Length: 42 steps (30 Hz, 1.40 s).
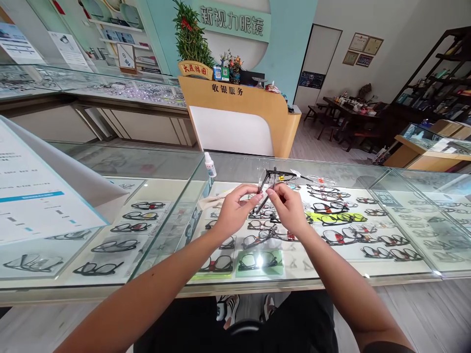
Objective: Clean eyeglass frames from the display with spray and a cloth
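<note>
A pair of black-framed eyeglasses (271,172) is held up above the glass counter, between my two hands. My left hand (239,203) is closed, its thumb and fingers pinching the glasses from the left. From the right, my right hand (287,203) grips the same pair, also with thumb and fingertips. One temple arm points down between the hands. Close to my left hand, a beige cloth (213,200) lies on the counter. Behind the cloth stands a small white spray bottle (210,165), upright.
Under the glass top of the display counter (257,285) lie rows of eyeglasses (333,219). A large printed card (40,196) stands at the left. Farther back are a wooden cashier desk (235,98), more showcases and a dark wooden table (349,110).
</note>
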Tool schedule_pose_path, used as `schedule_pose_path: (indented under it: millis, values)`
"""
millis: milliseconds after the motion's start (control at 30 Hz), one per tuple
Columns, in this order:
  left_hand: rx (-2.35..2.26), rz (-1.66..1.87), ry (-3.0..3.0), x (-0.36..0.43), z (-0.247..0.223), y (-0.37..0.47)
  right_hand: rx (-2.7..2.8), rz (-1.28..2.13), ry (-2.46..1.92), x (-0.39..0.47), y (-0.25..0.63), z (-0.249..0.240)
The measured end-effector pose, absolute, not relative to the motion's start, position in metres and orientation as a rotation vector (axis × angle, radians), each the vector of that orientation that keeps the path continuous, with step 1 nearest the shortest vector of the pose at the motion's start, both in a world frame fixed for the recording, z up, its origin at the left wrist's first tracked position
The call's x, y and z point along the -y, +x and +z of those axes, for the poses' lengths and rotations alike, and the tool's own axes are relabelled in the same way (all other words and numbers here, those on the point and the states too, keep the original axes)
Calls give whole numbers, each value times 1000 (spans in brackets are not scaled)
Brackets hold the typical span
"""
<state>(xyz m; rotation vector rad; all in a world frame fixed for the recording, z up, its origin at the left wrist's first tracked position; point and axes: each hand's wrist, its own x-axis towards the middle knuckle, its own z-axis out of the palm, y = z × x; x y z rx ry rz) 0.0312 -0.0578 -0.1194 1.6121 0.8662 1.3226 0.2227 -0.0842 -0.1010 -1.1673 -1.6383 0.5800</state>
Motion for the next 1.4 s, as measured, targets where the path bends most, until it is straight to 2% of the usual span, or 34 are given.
schedule_pose_path:
  millis: [433, 567, 767, 833, 900, 1000, 1067, 1400]
  values:
    - [-825, 1586, 932, 43, -111, 24, 1090, 1000, -1112, 75, 215, -111]
    - [-831, 1620, 892, 39, -111, 23, 959, 1113, -1134, 76, 210, -111]
    - [-885, 1590, 1199, 42, -111, 22, 1542, 1140, -1499, 89, 233, -85]
    - [-892, 1605, 1295, 43, -111, 22, 1713, 1157, -1474, 97, 233, -80]
    - [-869, 1618, 1401, 45, -113, 23, 1748, 1044, -1306, 103, 226, -81]
    - [-812, 1566, 1507, 50, -117, 27, 1753, 559, -1155, 106, 212, -93]
    - [-777, 1489, 1531, 55, -120, 30, 1831, 356, -1124, 104, 207, -102]
    - [-653, 1308, 1514, 60, -118, 32, 1950, 279, -1074, 101, 208, -111]
